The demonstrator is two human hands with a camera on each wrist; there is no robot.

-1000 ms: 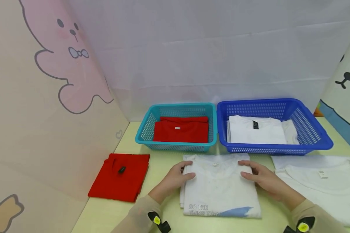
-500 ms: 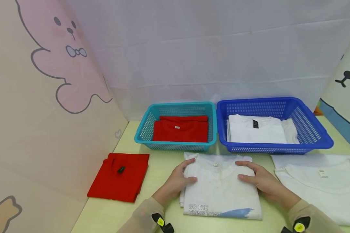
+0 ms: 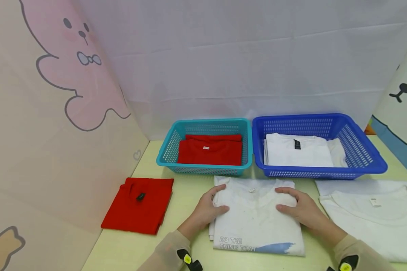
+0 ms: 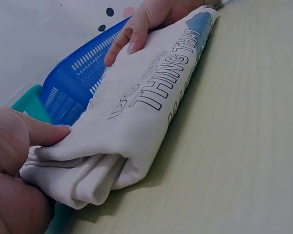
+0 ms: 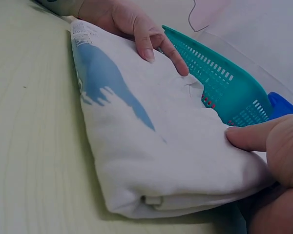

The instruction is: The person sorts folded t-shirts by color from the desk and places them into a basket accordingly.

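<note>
In the head view a folded white T-shirt [image 3: 256,222] with outlined lettering and a blue brush-stroke print lies at the front middle. My left hand [image 3: 206,210] grips its left side and my right hand [image 3: 303,210] its right side. Each thumb lies on top of the cloth; some fingers are hidden behind or beneath it. Layered folds show at the side edge of the T-shirt [image 4: 136,112] in the left wrist view. From the right wrist, the blue print and a rolled fold of the T-shirt [image 5: 151,131] are visible.
Behind stand a teal basket [image 3: 203,170] with folded red shirts [image 3: 210,152] and a blue basket [image 3: 312,174] with folded white shirts [image 3: 298,154]. A folded red shirt [image 3: 139,207] lies left on the table [image 3: 122,252], a white shirt [image 3: 376,226] right.
Both hands have shifted slightly nearer along the white T-shirt's sides, and its upper right corner has moved a little to the right. Over the last half second almost nothing differs.
</note>
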